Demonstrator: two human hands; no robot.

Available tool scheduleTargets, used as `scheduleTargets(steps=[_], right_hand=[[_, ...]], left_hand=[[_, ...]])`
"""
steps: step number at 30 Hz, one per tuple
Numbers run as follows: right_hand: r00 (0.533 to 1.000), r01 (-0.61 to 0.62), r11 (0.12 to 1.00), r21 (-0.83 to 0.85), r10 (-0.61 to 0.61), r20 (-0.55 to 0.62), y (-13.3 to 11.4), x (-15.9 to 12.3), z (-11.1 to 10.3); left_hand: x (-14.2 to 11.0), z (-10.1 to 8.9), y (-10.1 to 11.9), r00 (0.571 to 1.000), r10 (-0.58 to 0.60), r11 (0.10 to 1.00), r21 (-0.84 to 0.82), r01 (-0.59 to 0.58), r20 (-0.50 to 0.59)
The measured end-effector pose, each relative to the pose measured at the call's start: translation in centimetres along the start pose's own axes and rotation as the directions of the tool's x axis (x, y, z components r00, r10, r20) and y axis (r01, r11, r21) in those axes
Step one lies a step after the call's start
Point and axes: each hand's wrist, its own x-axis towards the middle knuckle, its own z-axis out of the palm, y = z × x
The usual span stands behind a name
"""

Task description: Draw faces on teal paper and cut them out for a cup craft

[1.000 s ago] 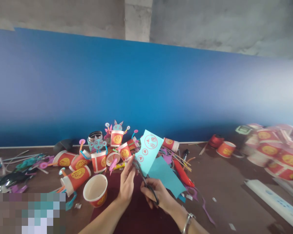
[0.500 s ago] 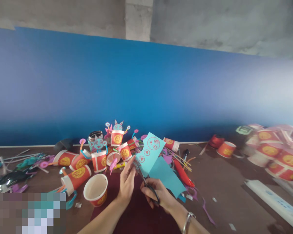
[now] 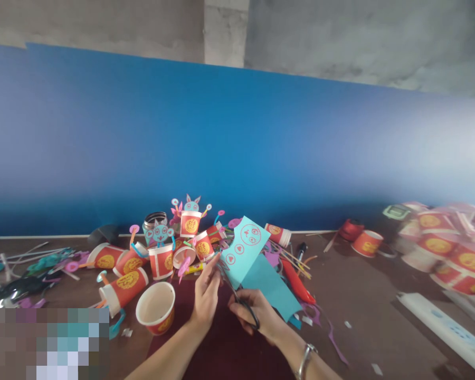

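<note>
My left hand (image 3: pixel 206 291) pinches the lower left edge of a light blue sheet of paper (image 3: pixel 233 264), which carries a red-drawn round face and smaller circles with hearts. In my right hand (image 3: pixel 254 312) is a pair of scissors (image 3: pixel 243 303), fingers through the dark handles. The blades point up and left to the paper's edge beside my left fingertips; whether they are parted is hard to tell. Behind and below the drawn sheet lies a second, plain blue sheet (image 3: pixel 271 287) on the table.
An upright paper cup (image 3: pixel 155 309) stands left of my left hand. Several red paper cups decorated as figures (image 3: pixel 161 261) crowd the back. A red tool-like object (image 3: pixel 296 279) lies right of the sheets. Stacked cups (image 3: pixel 459 248) and a white power strip (image 3: pixel 443 322) are at right.
The drawn blue paper has tilted slightly, its top shifting a little to the right. Both hands stay nearly in place, with the scissors at the paper's edge.
</note>
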Motion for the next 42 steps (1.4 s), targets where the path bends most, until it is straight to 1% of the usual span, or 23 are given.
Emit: scheduleTargets(steps=[4,12,21,26,32,37,42], right_hand=[[1.000,-0.003,1.000,0.004,0.003,-0.012,0.0,0.0,0.0],[1.000,-0.006,1.000,0.018,0.006,-0.013,-0.1,0.0,0.0],[0.999,-0.022,1.000,0.005,0.022,-0.026,-0.2,0.0,0.2],[1.000,-0.019,1.000,-0.010,0.018,-0.025,-0.5,-0.2,0.3],[0.999,-0.021,1.000,-0.005,0.021,-0.034,-0.9,-0.3,0.4],[0.999,-0.033,0.999,-0.004,0.033,-0.037,-0.8,-0.1,0.2],[1.000,-0.024,0.999,-0.030,0.024,-0.011,-0.7,0.0,-0.1]], left_hand=[[-0.1,0.1,0.1,1.000,0.009,1.000,0.011,-0.009,-0.018],[0.0,-0.1,0.0,0.998,0.031,0.996,0.085,-0.027,-0.052],[-0.2,-0.2,-0.4,1.000,0.003,1.000,0.023,-0.004,0.031],[-0.2,0.0,-0.4,1.000,-0.014,1.000,-0.001,0.014,0.019],[-0.3,0.3,0.4,0.999,-0.030,0.999,-0.032,0.031,0.010],[-0.3,0.4,0.8,0.999,-0.046,0.997,-0.057,0.046,0.006],[-0.2,0.4,0.8,0.998,-0.059,0.993,-0.106,0.059,0.008]])
